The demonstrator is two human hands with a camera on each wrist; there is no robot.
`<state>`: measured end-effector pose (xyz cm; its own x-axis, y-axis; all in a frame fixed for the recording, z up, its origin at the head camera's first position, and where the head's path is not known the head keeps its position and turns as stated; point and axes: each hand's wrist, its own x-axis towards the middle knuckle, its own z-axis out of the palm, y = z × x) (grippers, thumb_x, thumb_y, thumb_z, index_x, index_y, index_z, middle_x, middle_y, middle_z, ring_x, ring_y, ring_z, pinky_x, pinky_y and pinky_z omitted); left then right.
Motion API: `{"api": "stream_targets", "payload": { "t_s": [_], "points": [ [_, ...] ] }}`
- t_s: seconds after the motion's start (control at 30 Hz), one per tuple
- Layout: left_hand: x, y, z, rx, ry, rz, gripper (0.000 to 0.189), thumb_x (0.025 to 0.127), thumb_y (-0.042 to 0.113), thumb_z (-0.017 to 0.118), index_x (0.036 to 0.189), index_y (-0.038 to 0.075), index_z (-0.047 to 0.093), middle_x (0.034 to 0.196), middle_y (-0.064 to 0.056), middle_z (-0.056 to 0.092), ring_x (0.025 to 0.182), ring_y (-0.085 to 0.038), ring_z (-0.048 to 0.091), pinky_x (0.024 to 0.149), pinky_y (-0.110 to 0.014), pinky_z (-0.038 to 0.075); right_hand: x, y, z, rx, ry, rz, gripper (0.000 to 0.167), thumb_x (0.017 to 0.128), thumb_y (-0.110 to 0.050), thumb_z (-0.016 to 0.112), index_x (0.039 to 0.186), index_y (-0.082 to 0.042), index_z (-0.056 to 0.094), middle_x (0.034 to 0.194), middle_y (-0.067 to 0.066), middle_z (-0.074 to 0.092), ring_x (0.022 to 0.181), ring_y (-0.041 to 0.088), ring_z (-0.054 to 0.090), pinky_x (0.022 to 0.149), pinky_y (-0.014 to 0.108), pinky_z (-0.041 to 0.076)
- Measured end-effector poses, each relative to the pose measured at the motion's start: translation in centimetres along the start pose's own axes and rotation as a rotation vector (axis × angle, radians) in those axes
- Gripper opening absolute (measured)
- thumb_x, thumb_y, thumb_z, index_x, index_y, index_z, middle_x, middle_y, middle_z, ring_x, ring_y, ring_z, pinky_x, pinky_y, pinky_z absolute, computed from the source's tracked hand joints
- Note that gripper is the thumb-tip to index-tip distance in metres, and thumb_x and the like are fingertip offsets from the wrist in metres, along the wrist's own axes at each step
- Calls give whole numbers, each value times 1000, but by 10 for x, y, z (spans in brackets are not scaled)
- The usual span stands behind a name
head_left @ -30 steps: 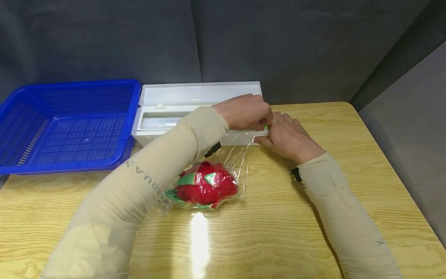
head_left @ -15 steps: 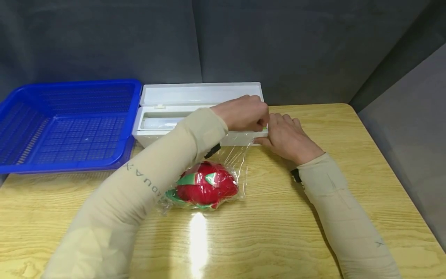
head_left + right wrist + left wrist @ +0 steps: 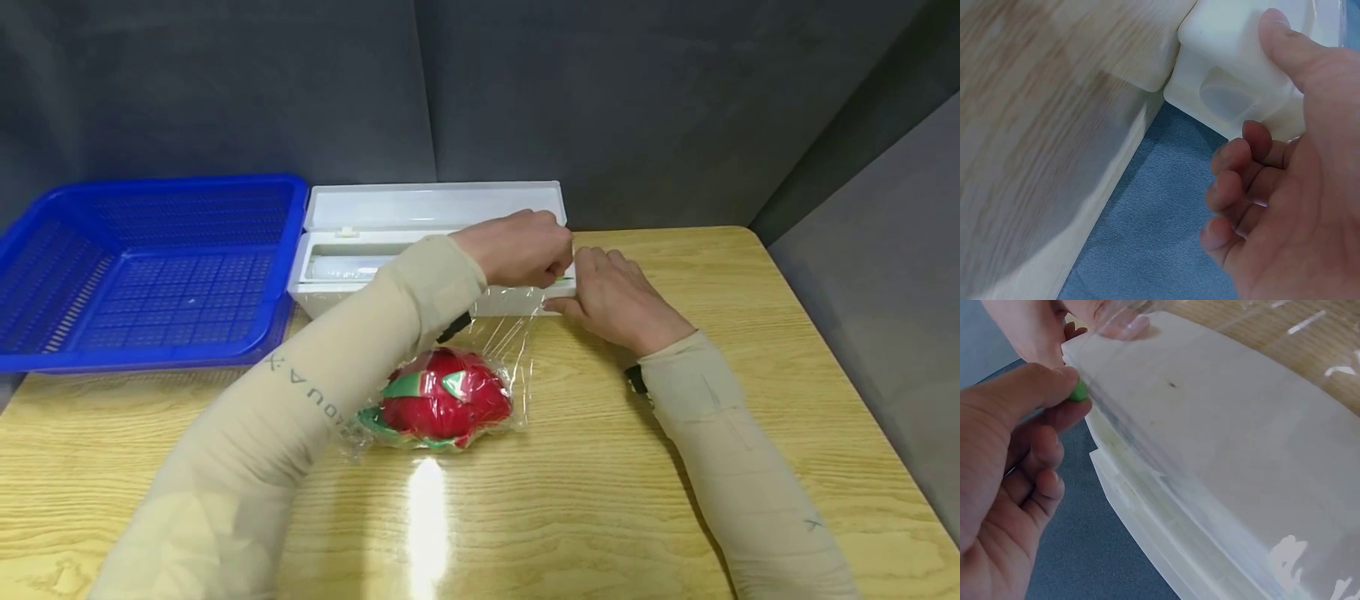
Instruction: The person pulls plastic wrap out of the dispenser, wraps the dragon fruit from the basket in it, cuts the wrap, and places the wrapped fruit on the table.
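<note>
A white cling film dispenser (image 3: 517, 302) lies with its lid raised at the back of the table, a film roll (image 3: 345, 267) inside. My left hand (image 3: 525, 247) reaches across to its right end, and in the left wrist view thumb and forefinger pinch a small green slider cutter (image 3: 1079, 391) on the front edge. My right hand (image 3: 618, 300) grips the dispenser's right end, thumb on the front face. Clear cling film (image 3: 501, 333) runs from the front edge down to a red dragon fruit (image 3: 442, 404) with green scales, which it covers.
To the left of the dispenser stands a blue plastic basket (image 3: 187, 357). The wooden table (image 3: 637, 500) ends at a dark cloth backdrop (image 3: 637, 108) behind and a grey panel (image 3: 892, 250) on the right.
My left hand has moved slightly left along the dispenser's front edge with the green slider cutter. The right hand keeps its grip, and the wrapped dragon fruit lies where it was.
</note>
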<state>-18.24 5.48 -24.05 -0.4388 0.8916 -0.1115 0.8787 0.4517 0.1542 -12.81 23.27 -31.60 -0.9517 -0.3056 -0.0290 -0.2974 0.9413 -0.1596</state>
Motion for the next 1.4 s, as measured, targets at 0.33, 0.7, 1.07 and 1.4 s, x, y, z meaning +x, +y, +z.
{"api": "stream_targets", "payload": {
  "t_s": [0.33,0.7,1.07,1.4],
  "points": [
    [-5,-6,1,-13,11,-1,30,87,-2,49,65,17,54,66,4,43,68,-14,40,62,-24,31,2,5,1,-5,13,-21,52,100,-48,64,103,1,47,90,13,49,83,31,46,72,41,37],
    [-13,-15,4,-21,1,-23,26,90,0,57,70,16,56,69,2,47,69,-14,43,64,-24,34,5,6,4,6,33,-31,53,99,-47,66,105,2,47,91,15,50,84,33,49,73,44,40],
    [-20,-19,5,-16,6,-21,30,91,-1,55,67,17,50,67,2,42,68,-14,40,63,-24,31,6,6,4,8,29,-22,53,99,-47,66,106,2,47,90,15,50,82,31,49,72,42,39],
    [-29,-21,6,-13,15,-21,33,92,0,57,66,17,47,67,2,40,68,-14,39,63,-25,30,6,5,3,14,27,-17,55,99,-48,65,111,3,48,92,16,52,83,31,49,72,42,39]
  ]
}}
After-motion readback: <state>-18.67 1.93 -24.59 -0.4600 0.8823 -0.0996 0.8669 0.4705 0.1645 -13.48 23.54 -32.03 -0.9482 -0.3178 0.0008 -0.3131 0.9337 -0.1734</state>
